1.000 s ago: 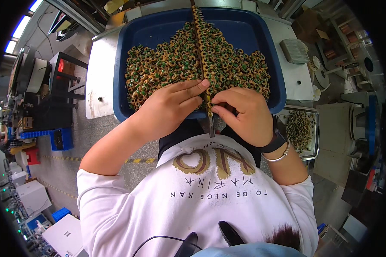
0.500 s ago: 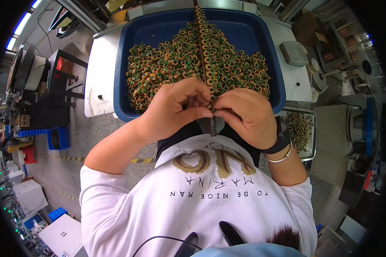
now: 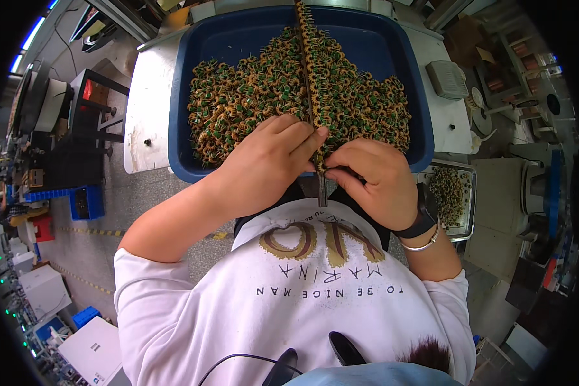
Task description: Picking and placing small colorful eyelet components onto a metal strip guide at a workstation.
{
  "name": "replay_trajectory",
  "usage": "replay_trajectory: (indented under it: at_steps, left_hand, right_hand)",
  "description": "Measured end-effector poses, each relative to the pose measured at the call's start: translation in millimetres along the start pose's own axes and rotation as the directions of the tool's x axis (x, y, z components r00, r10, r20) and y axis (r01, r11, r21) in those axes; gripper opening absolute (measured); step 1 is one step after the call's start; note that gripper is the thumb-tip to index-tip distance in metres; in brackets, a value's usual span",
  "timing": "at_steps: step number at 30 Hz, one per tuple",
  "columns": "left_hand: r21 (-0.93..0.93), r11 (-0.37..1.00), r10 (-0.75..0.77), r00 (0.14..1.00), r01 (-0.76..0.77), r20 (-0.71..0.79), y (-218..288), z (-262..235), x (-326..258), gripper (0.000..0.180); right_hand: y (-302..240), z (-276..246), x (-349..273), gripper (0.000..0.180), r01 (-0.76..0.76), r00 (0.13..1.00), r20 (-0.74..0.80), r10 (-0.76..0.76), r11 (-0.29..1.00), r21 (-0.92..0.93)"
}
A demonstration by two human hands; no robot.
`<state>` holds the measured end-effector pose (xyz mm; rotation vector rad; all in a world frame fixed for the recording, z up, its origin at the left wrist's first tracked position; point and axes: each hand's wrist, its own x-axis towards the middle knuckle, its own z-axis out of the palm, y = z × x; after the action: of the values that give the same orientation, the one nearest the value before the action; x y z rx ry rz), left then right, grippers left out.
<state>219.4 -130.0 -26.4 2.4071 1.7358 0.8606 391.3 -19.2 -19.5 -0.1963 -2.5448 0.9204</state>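
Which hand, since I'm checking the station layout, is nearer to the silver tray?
Right. The right hand is right of the dark rail, with the silver tray beyond its wrist; the left hand is farther away, mostly on the rail's left side.

Extends over heaped coils (image 3: 241,109), copper-coloured and green, as a narrow dark rail (image 3: 322,193) with a coil row (image 3: 314,77), bare at the near end.

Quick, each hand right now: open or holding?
Left hand: partly curled at the rail; grip unclear.
Right hand: nearly pinched at the rail; can't tell if it holds anything.
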Motion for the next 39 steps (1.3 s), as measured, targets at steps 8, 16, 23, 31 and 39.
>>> replay_trajectory:
  at_steps: [8,16,23,31,39]
  left_hand:
    - [-0.034,0.999,0.013,0.999,-0.014,-0.032,-3.3,0.3,-0.7,0.056]
    - [0.097,0.979,-0.163,0.977,0.178,-0.138,-42.6,-46.8,16.9,0.05]
    - [-0.242,0.804,-0.594,0.757,0.543,-0.273,-176.1,-60.6,39.7,0.035]
    - [-0.491,0.737,-0.666,0.621,0.464,-0.413,-236.2,-26.7,63.0,0.027]
    - [-0.304,0.835,-0.55,0.677,0.459,-0.489,-218.0,-27.9,60.0,0.021]
  right_hand:
    - [1.7,0.4,4.5,0.017,-0.014,0.996,-0.083,0.02,0.997,0.071]
    - [21.9,-42.4,25.9,0.012,-0.262,0.939,-0.149,0.308,0.928,0.266]
    - [94.9,-75.6,90.9,0.017,-0.367,0.881,-0.087,0.464,0.789,0.493]
    - [176.5,-63.4,143.7,0.013,-0.387,0.755,-0.196,0.625,0.667,0.637]
    - [178.2,-49.0,131.7,0.016,-0.354,0.864,-0.236,0.445,0.87,0.343]
